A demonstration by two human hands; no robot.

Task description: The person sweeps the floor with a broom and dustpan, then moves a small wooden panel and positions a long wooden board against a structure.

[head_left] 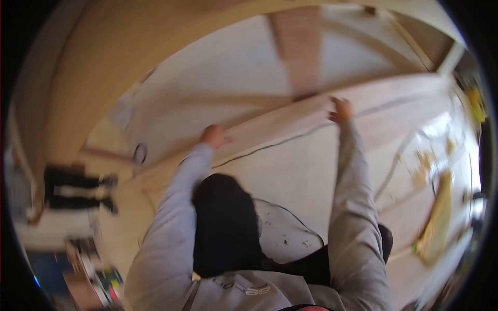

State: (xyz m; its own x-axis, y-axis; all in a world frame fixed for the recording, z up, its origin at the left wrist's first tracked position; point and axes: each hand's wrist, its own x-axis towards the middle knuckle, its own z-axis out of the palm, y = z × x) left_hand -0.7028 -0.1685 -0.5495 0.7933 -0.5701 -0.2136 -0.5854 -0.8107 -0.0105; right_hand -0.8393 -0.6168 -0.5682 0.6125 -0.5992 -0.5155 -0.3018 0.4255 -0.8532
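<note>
A long pale wooden plank [280,121] runs across the view from lower left to upper right. My left hand [213,136] is at its far edge, thumb held out to the right, the other fingers smeared and mostly hidden. Farther right along the same edge, my right hand [341,110] overlaps the plank with fingers apart and pointing left. A dark cable [275,142] trails along the near side of the plank, passing between my two arms. My dark-clothed knee [225,207] is bent just below the left forearm.
Beyond the plank, a broad wooden board [298,52] meets it from behind. A large curved wooden panel [88,78] arches over the upper left. A person [78,187] stands at far left. Wood shavings [425,166] and a yellowish bag-like item [436,223] lie at right.
</note>
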